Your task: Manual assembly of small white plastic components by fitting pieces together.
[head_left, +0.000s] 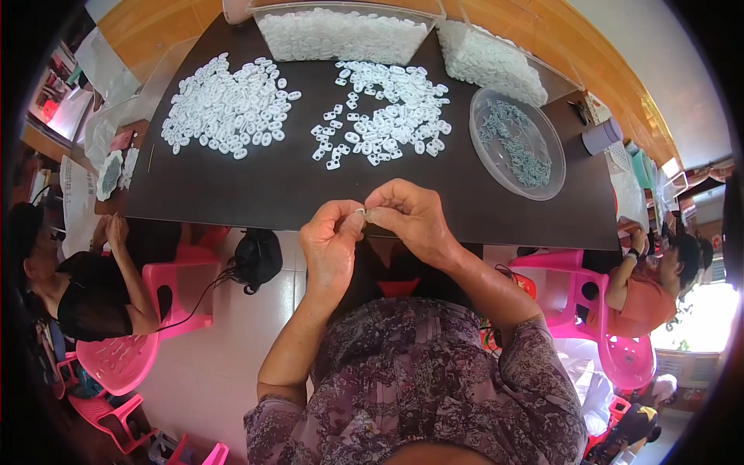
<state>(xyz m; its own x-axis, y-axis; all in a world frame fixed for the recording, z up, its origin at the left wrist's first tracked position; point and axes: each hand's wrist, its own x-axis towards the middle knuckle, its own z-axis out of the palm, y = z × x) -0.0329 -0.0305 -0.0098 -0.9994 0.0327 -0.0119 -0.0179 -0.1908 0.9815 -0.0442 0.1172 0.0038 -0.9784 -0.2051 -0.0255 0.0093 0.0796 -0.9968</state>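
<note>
Close together at the table's near edge, my two hands are closed in pinches, fingertips almost meeting. My left hand (329,236) grips a small white plastic piece (360,211) between thumb and forefinger, only its edge showing. Against that piece, my right hand (415,221) has thumb and forefinger pressed together; whatever lies between them is hidden. Beyond my hands lies a loose pile of white two-holed plastic pieces (399,108), and a larger pile of white oval pieces (229,105) spreads to the left. A round clear tray (479,159) at the right holds small grey-green parts (515,147).
Two clear bins (341,35) (496,62) full of white pieces stand along the dark table's (256,186) far side. A grey-purple cup (602,137) is at the right edge. People sit on pink chairs (182,279) at both sides.
</note>
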